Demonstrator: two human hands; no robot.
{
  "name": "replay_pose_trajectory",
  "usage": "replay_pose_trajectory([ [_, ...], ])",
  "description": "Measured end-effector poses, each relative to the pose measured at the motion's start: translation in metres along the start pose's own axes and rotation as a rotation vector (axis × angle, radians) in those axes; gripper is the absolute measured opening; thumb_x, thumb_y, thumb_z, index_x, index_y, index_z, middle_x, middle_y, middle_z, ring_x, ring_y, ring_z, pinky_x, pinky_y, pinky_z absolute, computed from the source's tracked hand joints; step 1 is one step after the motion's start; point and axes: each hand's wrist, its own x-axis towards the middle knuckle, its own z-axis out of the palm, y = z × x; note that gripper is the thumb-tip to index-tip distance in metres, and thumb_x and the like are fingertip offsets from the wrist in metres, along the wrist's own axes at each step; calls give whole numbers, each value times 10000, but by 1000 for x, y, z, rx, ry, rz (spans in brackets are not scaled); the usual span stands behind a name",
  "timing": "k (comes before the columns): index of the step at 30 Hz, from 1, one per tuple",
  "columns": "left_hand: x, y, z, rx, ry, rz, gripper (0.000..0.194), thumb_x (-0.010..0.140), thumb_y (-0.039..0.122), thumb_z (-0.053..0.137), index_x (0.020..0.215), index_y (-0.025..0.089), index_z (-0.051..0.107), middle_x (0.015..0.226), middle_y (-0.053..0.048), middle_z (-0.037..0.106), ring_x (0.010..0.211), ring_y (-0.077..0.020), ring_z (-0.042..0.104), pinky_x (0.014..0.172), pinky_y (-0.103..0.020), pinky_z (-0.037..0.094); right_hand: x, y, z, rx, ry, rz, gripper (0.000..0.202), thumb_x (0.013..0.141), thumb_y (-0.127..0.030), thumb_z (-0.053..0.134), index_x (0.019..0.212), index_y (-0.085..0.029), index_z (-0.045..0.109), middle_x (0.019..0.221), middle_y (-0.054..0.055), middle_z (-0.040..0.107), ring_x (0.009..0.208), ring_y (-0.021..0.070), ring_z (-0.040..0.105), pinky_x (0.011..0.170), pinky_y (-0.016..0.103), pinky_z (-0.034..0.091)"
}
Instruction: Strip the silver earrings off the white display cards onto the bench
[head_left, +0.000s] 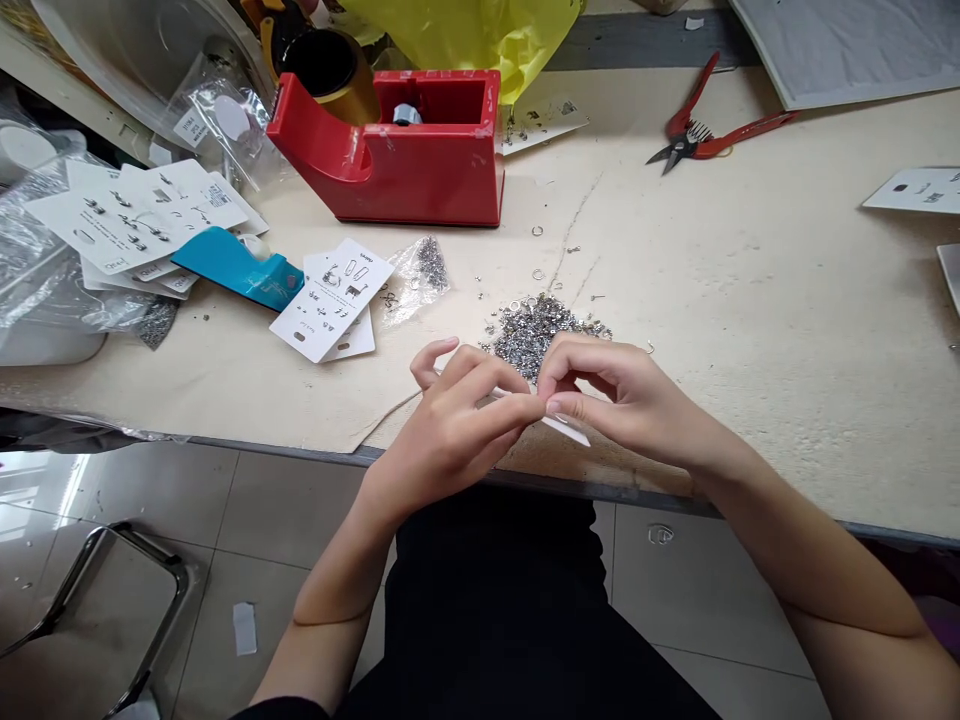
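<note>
- Dark clothing (495,600) is sitting nearest the camera, just below the grip.
- Left hand (465,420) is gripping a white card (568,431), fingers closing over most of it.
- Right hand (622,395) is pressing thumb and index fingertip together at the card, meeting the left fingertips; can't tell if a tiny part is between them.
- Card is sitting between both hands, above the table's near edge. Visible length is running left to right, slanting; free end is pointing right and toward the body. Tilted, nearly edge-on; rest is hiding under fingers.
- Heap of metal pieces (536,335) is lying just beyond the grip.
- Printed cards (334,300) and teal dispenser (244,270) are lying left of it.
- Red tape dispenser (427,150) is standing beyond, slightly left.
- Red-handled cutters (701,130) are lying well beyond, to the right, jaws parting.
</note>
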Motion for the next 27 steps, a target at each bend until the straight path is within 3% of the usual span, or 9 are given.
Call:
replay_pose_trajectory([
  [7, -1, 7, 10, 13, 72, -55, 123, 901, 154, 631, 957, 250, 578, 800, 58, 681, 790, -136, 597, 979, -364, 262, 0, 8, 11, -107, 83, -101, 198, 840, -13, 540, 772, -196, 576, 816, -1, 588, 737, 120, 542, 658, 270, 446],
  [12, 0, 6, 12, -7, 123, -89, 211, 879, 46, 555, 877, 256, 538, 749, 89, 657, 712, -120, 589, 939, -360, 271, 2, 7, 0, -59, 96, -93, 111, 893, -138, 615, 814, -207, 652, 825, 17, 629, 743, 134, 585, 643, 292, 481],
  [15, 2, 1, 8, -8, 136, -87, 254, 856, 19, 568, 889, 271, 565, 751, 83, 659, 710, -127, 576, 920, -367, 281, 3, 11, -26, -137, 328, -117, 62, 897, -192, 648, 869, -235, 682, 857, 28, 668, 795, 159, 616, 678, 326, 504],
  [18, 5, -9, 3, -1, 154, -74, 271, 861, 29, 577, 901, 296, 597, 751, 75, 656, 713, -138, 569, 887, -376, 303, 2, 19, -57, -359, 576, -91, 67, 869, -177, 666, 856, -242, 675, 853, 21, 659, 742, 153, 584, 661, 338, 474],
  [20, 9, -17, 0, -10, 173, -45, 241, 862, 46, 587, 849, 286, 593, 732, 75, 649, 692, -136, 563, 856, -375, 314, 2, 25, -72, -552, 544, -33, 98, 851, -142, 654, 819, -234, 661, 816, 19, 643, 699, 153, 550, 657, 350, 449],
  [22, 14, -26, -3, -35, 191, -6, 229, 869, 60, 575, 797, 277, 580, 717, 77, 652, 655, -130, 551, 833, -376, 323, 3, 31, -80, -653, 426, 23, 130, 840, -111, 632, 790, -230, 648, 797, 18, 641, 688, 158, 546, 657, 355, 441],
  [27, 29, -50, -9, -105, 148, 6, 245, 903, 141, 540, 732, 300, 613, 691, 64, 663, 628, -140, 543, 850, -413, 370, 8, 42, -80, -725, 252, 87, 159, 812, -85, 602, 791, -235, 652, 795, 12, 631, 700, 156, 556, 637, 340, 424],
])
